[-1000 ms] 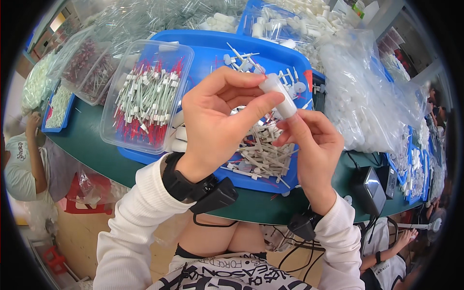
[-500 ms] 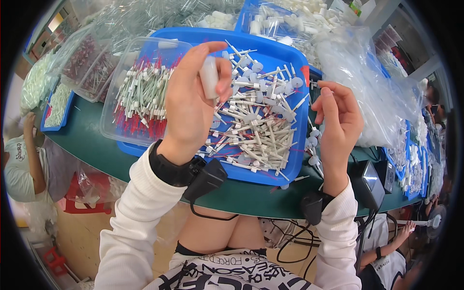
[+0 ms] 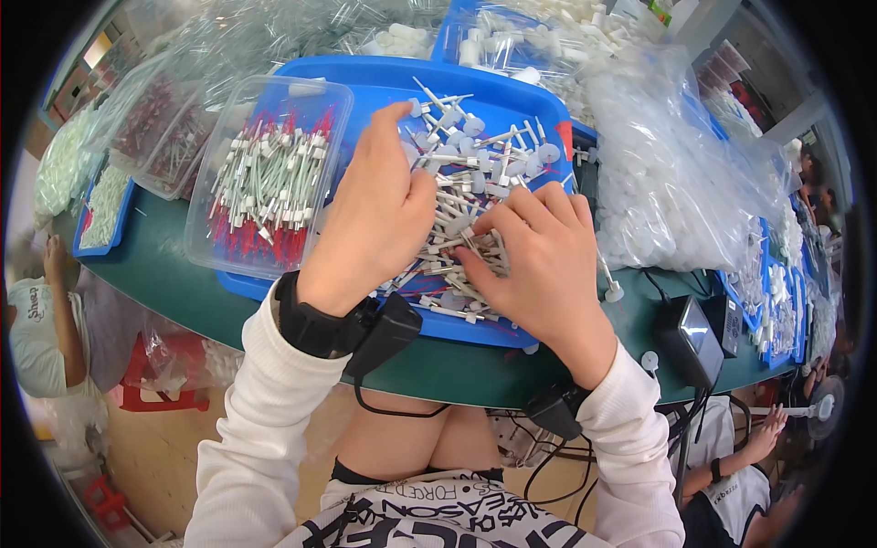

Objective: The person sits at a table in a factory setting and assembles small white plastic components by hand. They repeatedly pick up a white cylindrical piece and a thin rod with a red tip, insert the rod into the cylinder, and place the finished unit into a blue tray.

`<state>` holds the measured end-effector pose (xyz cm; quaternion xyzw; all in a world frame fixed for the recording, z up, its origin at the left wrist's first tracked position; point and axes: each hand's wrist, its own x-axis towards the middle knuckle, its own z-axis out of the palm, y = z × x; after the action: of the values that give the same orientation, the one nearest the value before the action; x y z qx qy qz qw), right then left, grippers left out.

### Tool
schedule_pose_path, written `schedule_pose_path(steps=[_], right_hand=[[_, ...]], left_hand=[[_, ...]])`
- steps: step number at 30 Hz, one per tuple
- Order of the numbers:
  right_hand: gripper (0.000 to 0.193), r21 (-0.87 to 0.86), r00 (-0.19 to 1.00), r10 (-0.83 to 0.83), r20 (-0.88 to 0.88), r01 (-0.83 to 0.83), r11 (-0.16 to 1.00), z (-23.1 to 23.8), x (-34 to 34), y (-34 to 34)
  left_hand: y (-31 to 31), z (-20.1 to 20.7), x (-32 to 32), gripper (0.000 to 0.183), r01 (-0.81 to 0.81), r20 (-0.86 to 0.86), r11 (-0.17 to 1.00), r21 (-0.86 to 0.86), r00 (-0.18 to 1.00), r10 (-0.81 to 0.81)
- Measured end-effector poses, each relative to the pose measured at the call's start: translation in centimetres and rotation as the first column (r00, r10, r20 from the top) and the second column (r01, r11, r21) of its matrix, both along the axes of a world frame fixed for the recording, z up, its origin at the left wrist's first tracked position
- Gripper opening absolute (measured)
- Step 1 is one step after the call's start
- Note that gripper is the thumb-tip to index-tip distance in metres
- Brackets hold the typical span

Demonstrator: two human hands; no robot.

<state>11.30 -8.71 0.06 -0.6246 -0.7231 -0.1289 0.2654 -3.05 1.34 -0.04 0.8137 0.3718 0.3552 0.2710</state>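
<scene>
My left hand (image 3: 370,219) is above the blue tray (image 3: 365,71), its back toward me and its fingers curled. Its palm and whatever it holds are hidden. My right hand (image 3: 544,265) reaches into a pile of slender white rods (image 3: 480,247) in that tray. Its thumb and forefinger close around the end of one rod, while the other fingers lie over the pile. Some rods carry translucent round discs (image 3: 548,152), and pink threads show among them. Beside my left hand, a clear plastic box (image 3: 196,228) holds bundled rods with red ends.
Clear plastic bags (image 3: 630,173) of white parts lie behind and right of the tray. Black box-shaped devices (image 3: 687,342) with cables stand at the right table edge. Another clear box (image 3: 164,178) and a small blue tray (image 3: 114,242) are at left. Other people sit on both sides.
My right hand has moved left and down from the tray's right side into the rod pile. My left hand has turned over; the white cylinder seen in it earlier is now out of sight.
</scene>
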Motion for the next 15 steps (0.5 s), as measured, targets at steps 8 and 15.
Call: schedule_pose_path(steps=[8,15], right_hand=[[0.012,0.133,0.803,0.021,-0.596,0.073,0.988,-0.1,1.1,0.5],[0.011,0.271,0.661,0.146,-0.736,0.090,0.958,1.2,2.8,-0.3]], left_hand=[[0.5,-0.2,0.1,0.057,0.002,0.329,1.000,0.005,0.944,-0.004],[-0.8,2.3,0.2,0.039,0.312,0.576,0.950,-0.009,0.778,-0.250]])
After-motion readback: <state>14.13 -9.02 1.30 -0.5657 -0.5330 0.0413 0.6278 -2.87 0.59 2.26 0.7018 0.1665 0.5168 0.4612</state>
